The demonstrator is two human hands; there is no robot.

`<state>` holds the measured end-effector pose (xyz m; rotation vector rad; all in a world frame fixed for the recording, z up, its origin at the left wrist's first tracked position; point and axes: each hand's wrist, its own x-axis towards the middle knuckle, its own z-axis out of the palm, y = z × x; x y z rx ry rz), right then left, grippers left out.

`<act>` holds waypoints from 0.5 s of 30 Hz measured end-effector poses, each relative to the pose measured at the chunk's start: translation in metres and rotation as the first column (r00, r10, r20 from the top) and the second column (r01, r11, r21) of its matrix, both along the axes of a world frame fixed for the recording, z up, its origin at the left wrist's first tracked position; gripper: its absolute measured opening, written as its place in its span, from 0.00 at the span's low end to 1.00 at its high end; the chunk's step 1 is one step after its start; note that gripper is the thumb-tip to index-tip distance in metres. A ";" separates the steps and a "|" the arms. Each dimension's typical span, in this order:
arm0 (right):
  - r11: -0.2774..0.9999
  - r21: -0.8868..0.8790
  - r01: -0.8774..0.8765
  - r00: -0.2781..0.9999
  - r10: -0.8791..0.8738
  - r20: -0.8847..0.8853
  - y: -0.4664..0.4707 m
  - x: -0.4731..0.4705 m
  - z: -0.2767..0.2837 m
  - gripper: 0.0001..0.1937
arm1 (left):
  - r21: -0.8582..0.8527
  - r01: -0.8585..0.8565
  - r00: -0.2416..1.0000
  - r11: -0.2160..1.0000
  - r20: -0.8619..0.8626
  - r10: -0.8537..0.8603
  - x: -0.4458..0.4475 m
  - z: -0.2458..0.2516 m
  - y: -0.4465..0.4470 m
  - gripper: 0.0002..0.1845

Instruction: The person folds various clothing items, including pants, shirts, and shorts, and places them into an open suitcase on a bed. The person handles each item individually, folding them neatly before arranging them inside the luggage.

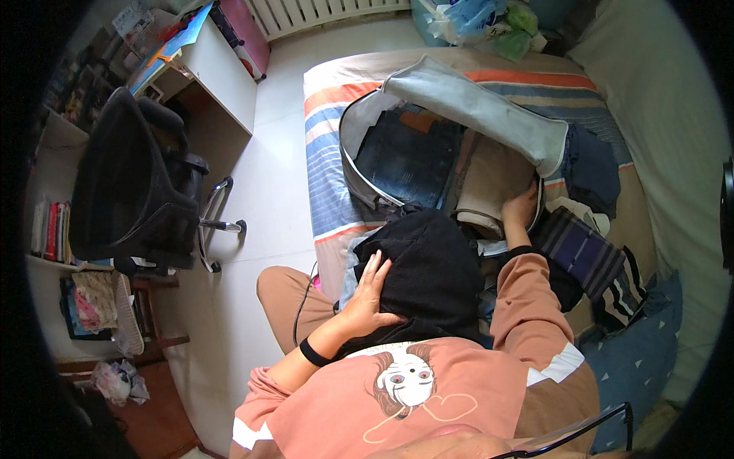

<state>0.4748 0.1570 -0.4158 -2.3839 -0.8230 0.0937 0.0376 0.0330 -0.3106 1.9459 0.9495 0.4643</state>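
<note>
My left hand (367,301) lies flat with spread fingers on a black garment (438,269) heaped in my lap. An unzipped fabric storage bag (370,189) sits on the bed before me, its pale grey lid (476,112) folded back. Inside it are folded dark blue jeans (407,158) on the left and a folded beige garment (487,189) on the right. My right hand (520,207) reaches into the bag's right side, against the beige garment. Its fingertips are partly hidden there, so its grip is unclear.
Folded dark clothes (593,166) and a purple-and-grey striped garment (582,246) lie right of the bag on the striped bed sheet (332,137). A blue pillow (631,367) is at my right. Left across the floor stand a black office chair (137,195) and a desk (221,74).
</note>
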 end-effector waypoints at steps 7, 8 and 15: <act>0.550 -0.691 -0.468 0.785 0.618 -0.040 -0.020 -0.069 -0.013 0.49 | -0.025 0.005 1.000 1.000 0.012 -0.005 -0.001 -0.002 0.003 0.68; 0.525 -0.720 -0.455 0.783 0.620 -0.042 -0.019 -0.071 -0.009 0.52 | 0.000 0.004 0.999 1.000 0.035 -0.004 -0.001 -0.002 0.003 0.68; 0.703 -0.014 -0.711 0.667 0.667 -0.332 0.072 -0.061 0.019 0.43 | 0.007 -0.007 0.998 1.000 0.059 0.007 -0.001 -0.008 0.001 0.68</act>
